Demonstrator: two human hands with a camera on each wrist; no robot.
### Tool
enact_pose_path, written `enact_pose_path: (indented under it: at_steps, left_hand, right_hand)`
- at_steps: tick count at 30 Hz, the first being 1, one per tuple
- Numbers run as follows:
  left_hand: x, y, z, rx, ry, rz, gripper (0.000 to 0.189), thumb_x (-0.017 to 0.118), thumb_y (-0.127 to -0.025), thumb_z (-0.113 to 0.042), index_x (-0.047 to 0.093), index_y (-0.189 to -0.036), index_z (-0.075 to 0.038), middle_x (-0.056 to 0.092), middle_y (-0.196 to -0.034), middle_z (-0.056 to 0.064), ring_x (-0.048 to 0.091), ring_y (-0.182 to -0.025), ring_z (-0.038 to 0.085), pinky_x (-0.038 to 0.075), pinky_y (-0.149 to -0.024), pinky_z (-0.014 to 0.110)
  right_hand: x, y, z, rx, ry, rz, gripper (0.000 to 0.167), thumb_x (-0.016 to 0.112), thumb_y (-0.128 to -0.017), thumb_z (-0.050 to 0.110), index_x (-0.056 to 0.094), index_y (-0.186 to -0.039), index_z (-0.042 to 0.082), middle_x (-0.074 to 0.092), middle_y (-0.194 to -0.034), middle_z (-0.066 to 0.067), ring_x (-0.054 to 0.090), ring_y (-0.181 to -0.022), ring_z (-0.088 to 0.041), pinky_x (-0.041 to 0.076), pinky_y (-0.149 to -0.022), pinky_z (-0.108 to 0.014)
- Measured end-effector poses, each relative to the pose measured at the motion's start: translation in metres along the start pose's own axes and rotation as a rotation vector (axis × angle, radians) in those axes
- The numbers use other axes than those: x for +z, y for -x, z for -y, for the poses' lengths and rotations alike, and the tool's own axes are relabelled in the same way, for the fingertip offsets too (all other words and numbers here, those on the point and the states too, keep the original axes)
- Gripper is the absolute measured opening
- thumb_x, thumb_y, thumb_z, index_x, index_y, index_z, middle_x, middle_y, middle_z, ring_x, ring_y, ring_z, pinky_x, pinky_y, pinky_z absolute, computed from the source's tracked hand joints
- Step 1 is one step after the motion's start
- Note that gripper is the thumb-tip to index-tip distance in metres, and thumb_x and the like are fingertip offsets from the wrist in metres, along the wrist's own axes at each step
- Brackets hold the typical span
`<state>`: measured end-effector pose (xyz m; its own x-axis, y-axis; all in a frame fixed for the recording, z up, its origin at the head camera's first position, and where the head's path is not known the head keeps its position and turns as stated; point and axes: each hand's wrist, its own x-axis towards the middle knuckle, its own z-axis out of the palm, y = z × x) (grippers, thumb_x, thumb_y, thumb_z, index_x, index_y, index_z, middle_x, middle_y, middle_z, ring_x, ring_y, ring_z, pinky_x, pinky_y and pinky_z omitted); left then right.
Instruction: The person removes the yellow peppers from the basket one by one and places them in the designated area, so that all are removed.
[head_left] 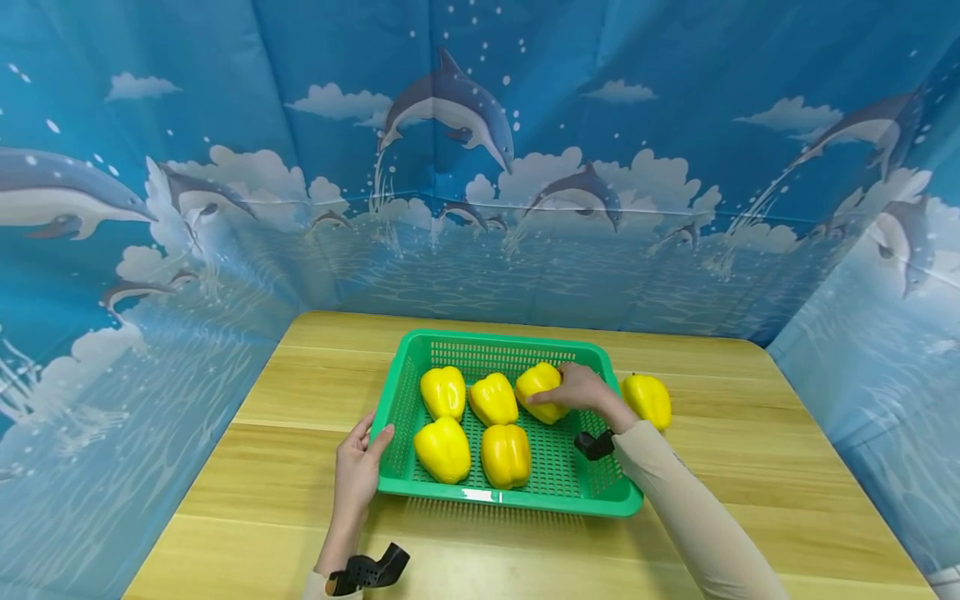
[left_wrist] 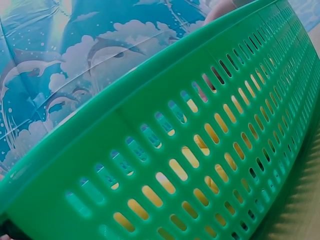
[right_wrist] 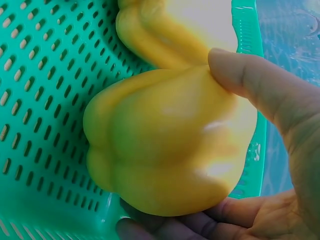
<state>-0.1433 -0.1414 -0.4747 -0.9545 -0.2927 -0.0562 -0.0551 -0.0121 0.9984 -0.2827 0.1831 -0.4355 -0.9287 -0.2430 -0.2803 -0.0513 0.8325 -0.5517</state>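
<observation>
A green plastic basket (head_left: 510, 498) with slotted walls stands on the wooden table. My left hand (head_left: 358, 467) holds its left rim, thumb over the edge and fingers outside. The left wrist view is mostly filled by the basket's slotted wall (left_wrist: 200, 145). Inside the basket, at the back right, my right hand (head_left: 581, 390) grips a yellow bell pepper (head_left: 538, 385), with thumb on one side and fingers curled under the other. The right wrist view shows that same pepper (right_wrist: 170, 145) up close, beside another yellow pepper (right_wrist: 185, 30). Several more yellow peppers (head_left: 442, 450) lie in the basket's left and middle.
One yellow bell pepper (head_left: 647, 400) lies on the table (head_left: 750, 467) just right of the basket, behind my right forearm. A blue curtain (head_left: 480, 250) printed with dolphins hangs around the table's back and sides. Black camera mounts (head_left: 371, 568) sit on both wrists.
</observation>
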Motion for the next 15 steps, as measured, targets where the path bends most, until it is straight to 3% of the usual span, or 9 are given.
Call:
enact_pose_path:
  at_steps: [5,12,15]
  left_hand:
    - [-0.0002,0.0003,0.0007,0.0,0.006,0.01,0.053,0.061,-0.095,-0.023,0.042,-0.139,0.0,0.065,-0.103,0.022,0.065,-0.084,0.034,0.054,-0.067,0.032]
    - [-0.0006,-0.0009,0.0042,0.016,-0.005,0.008,0.053,0.061,-0.095,-0.025,0.044,-0.139,-0.001,0.065,-0.104,0.023,0.065,-0.084,0.035,0.054,-0.068,0.034]
    - [-0.0008,-0.001,0.0047,0.009,-0.004,0.003,0.052,0.061,-0.095,-0.024,0.044,-0.139,-0.002,0.065,-0.102,0.023,0.065,-0.082,0.035,0.054,-0.067,0.034]
  right_hand:
    - [0.0,0.0002,-0.0016,-0.018,-0.018,-0.022,0.08,0.075,-0.073,0.055,0.053,-0.121,-0.006,0.06,-0.099,-0.012,0.057,-0.08,-0.023,0.048,-0.065,-0.036]
    - [-0.0032,0.003,0.0004,-0.035,-0.019,-0.064,0.097,0.07,-0.076,0.06,0.037,-0.139,-0.007,0.052,-0.126,-0.026,0.056,-0.102,-0.034,0.05,-0.077,-0.043]
    - [-0.0037,0.0037,0.0007,-0.044,-0.034,-0.088,0.096,0.07,-0.076,0.06,0.036,-0.139,-0.004,0.057,-0.117,-0.023,0.059,-0.091,-0.029,0.05,-0.071,-0.041]
